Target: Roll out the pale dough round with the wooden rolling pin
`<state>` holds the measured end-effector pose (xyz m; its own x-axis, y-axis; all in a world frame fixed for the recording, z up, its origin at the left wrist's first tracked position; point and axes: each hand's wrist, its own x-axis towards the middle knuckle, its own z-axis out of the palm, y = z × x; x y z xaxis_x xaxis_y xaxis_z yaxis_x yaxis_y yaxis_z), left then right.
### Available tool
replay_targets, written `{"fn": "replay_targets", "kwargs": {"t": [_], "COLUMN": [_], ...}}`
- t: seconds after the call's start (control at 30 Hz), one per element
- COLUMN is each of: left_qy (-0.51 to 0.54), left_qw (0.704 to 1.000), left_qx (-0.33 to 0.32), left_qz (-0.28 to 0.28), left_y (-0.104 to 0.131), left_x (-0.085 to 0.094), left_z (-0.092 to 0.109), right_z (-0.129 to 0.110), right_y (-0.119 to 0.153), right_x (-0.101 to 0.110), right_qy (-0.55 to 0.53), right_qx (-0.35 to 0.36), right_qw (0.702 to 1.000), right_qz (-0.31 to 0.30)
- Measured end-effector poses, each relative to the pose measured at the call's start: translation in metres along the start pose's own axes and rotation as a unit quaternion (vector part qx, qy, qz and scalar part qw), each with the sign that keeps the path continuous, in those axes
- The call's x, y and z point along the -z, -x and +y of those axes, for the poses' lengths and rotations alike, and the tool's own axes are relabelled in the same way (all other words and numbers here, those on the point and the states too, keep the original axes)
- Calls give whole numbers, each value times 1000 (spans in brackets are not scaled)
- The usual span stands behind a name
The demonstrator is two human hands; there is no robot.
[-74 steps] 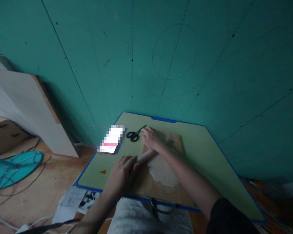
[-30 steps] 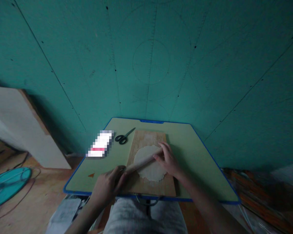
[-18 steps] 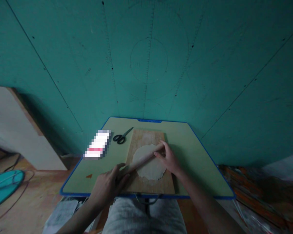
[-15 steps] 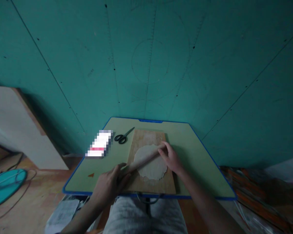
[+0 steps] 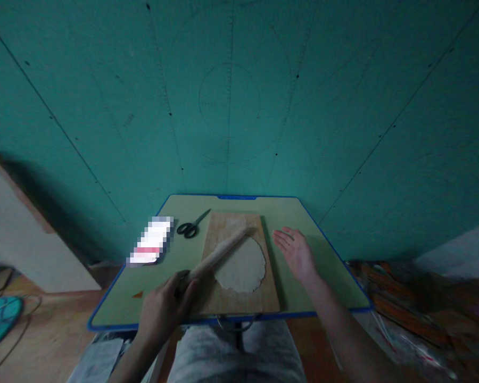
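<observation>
On the wooden board (image 5: 261, 304), the rolling pin (image 5: 217, 256) crosses the ten o'clock edge of the dough (image 5: 245, 268), clasped only by the left hand (image 5: 163, 306) at eight while the right hand (image 5: 298, 254) extends empty at three, so I fear lopsided pressure thinning that rim.

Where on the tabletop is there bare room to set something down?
Bare tabletop shows beyond the right hand, towards the far right corner, and between the board and right forearm. A smaller patch lies between phone, scissors, board and left hand. The board is crowded with dough and rolling pin.
</observation>
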<state>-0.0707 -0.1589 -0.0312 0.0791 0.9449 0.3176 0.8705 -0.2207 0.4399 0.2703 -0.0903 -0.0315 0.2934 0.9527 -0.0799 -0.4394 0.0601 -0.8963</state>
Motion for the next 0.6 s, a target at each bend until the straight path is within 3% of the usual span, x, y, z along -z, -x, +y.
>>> {"fn": "replay_targets", "kwargs": {"t": [0.1,0.17,0.27,0.37,0.5,0.6], "left_qy": [-1,-2,-9,-16,-16,-19], "left_qw": [1000,1000,1000,1000,1000,999], "left_qx": [5,4,7,12,18,25], "left_qz": [-4,-8,-13,-15,-19,-24], "left_y": [0,-1,-1,-1,-1,-2], "left_x": [-1,-1,0,-1,0,2], "left_z": [-1,-2,-3,-3,-2,-1], "right_z": [-9,-7,6,20,32,41], "right_y": [15,23,31,40,48,47], "right_x": [13,17,11,-6,-29,-33], "right_qy": [-91,-78,91,288,385,439], "right_qx": [-35,-31,-2,27,46,67], "right_qw": [995,996,996,956,916,886], "right_qz": [10,17,2,-52,-107,-135]}}
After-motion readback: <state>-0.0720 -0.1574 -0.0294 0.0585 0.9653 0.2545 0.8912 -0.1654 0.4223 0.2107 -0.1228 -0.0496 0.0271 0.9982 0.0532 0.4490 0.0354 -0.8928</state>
